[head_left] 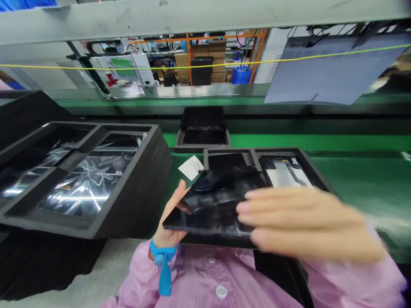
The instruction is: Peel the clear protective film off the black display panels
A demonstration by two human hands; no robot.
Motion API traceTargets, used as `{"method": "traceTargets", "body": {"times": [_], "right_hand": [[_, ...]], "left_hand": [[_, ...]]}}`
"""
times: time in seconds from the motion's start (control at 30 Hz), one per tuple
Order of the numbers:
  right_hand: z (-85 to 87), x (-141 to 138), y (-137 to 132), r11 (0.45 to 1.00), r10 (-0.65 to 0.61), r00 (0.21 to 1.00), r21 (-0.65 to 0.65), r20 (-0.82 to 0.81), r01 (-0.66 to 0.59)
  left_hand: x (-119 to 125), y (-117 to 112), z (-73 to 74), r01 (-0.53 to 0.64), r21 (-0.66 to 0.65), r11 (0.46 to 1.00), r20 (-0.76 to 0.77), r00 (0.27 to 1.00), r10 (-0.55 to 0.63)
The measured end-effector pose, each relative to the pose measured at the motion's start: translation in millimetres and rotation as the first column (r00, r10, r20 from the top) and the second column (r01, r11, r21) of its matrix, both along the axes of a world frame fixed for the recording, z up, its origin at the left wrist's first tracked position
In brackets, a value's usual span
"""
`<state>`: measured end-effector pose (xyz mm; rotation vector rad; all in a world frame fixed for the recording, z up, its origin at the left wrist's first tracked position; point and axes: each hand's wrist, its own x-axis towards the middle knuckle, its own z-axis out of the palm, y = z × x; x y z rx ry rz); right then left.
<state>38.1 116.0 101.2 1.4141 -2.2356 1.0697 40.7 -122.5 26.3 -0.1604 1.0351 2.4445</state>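
Note:
My left hand [175, 214] grips the left edge of a flat black panel in a glossy bag [215, 205], thumb on top, holding it tilted just above a black foam tray [317, 175]. My right hand [305, 222] lies across the panel's right part with its fingers stretched out and together; it is blurred by motion. A blue strap sits on my left wrist. The tray's right compartment holds a device with a white and black inside [284, 171]. The left compartment is partly hidden by the panel.
A stack of black foam trays [135, 188] with bagged shiny panels stands at the left. A small white slip [192, 167] lies on the green conveyor belt [353, 179]. Another black tray [202, 128] sits farther back. A grey sheet hangs at the upper right.

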Motion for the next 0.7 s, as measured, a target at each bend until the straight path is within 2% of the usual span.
{"method": "traceTargets", "body": {"times": [0.03,0.07,0.1,0.13,0.17,0.2,0.23,0.27,0.3,0.33,0.4,0.47,0.5,0.53,0.57,0.6,0.67,0.7], "right_hand": [[-1.0,3,-1,0.971,0.209,0.976,0.129,-0.062,-0.2],[-4.2,1,-1,0.914,0.364,0.928,0.224,-0.082,-0.338],[-9.3,-6,1,0.886,0.418,0.906,0.251,-0.07,-0.389],[-16.2,-16,4,0.923,0.345,0.937,0.195,-0.044,-0.331],[-24.4,-27,7,0.985,0.149,0.989,0.095,-0.008,-0.147],[-33.2,-40,10,0.992,-0.124,0.992,-0.02,0.039,0.124],[-42.0,-51,13,0.906,-0.394,0.911,-0.116,0.118,0.407],[-50.0,-62,15,0.775,-0.578,0.786,-0.152,0.222,0.613],[-56.6,-70,15,0.669,-0.666,0.677,-0.15,0.314,0.728],[-61.3,-75,15,0.604,-0.702,0.608,-0.141,0.371,0.784],[-64.2,-76,10,0.529,-0.765,0.547,-0.152,0.341,0.835],[-60.1,-67,2,0.416,-0.882,0.451,-0.221,0.14,0.882],[-56.4,-60,-3,0.378,-0.915,0.402,-0.264,0.04,0.887],[-52.5,-52,-8,0.375,-0.924,0.38,-0.298,-0.041,0.878],[-48.8,-43,-12,0.404,-0.914,0.394,-0.325,-0.099,0.855],[-45.7,-35,-14,0.465,-0.884,0.45,-0.345,-0.128,0.815],[-43.2,-19,-12,0.624,-0.75,0.659,-0.396,-0.061,0.673],[-44.2,-12,-6,0.686,-0.661,0.75,-0.4,0.007,0.608]], "left_hand": [[-1,-2,0.9,-0.049,-0.069,0.996,-0.006,0.999,0.049],[-2,-3,0.5,-0.076,-0.118,0.99,-0.033,0.997,0.072],[-2,-3,-0.9,-0.091,-0.144,0.985,-0.081,0.993,0.08],[-1,-3,-3.2,-0.101,-0.162,0.982,-0.152,0.985,0.077],[0,-2,-5.9,-0.121,-0.184,0.975,-0.239,0.968,0.076],[1,0,-8.8,-0.144,-0.208,0.967,-0.329,0.942,0.07],[3,2,-11.4,-0.162,-0.235,0.958,-0.414,0.909,0.053],[5,4,-13.6,-0.183,-0.269,0.946,-0.486,0.874,0.031],[8,7,-15.3,-0.207,-0.302,0.931,-0.542,0.84,0.011],[10,9,-16.2,-0.228,-0.328,0.917,-0.583,0.813,-0.006],[14,13,-16.6,-0.259,-0.367,0.893,-0.619,0.785,-0.027],[18,15,-15.3,-0.281,-0.388,0.878,-0.632,0.774,-0.032],[19,16,-14.2,-0.288,-0.387,0.876,-0.641,0.767,-0.031],[21,17,-12.6,-0.294,-0.381,0.877,-0.644,0.764,-0.024],[23,18,-10.5,-0.301,-0.37,0.879,-0.645,0.764,-0.009],[24,18,-7.8,-0.309,-0.36,0.88,-0.639,0.769,0.009],[27,19,-0.3,-0.315,-0.345,0.884,-0.61,0.791,0.044],[28,19,4.2,-0.305,-0.34,0.889,-0.591,0.805,0.05]]}}
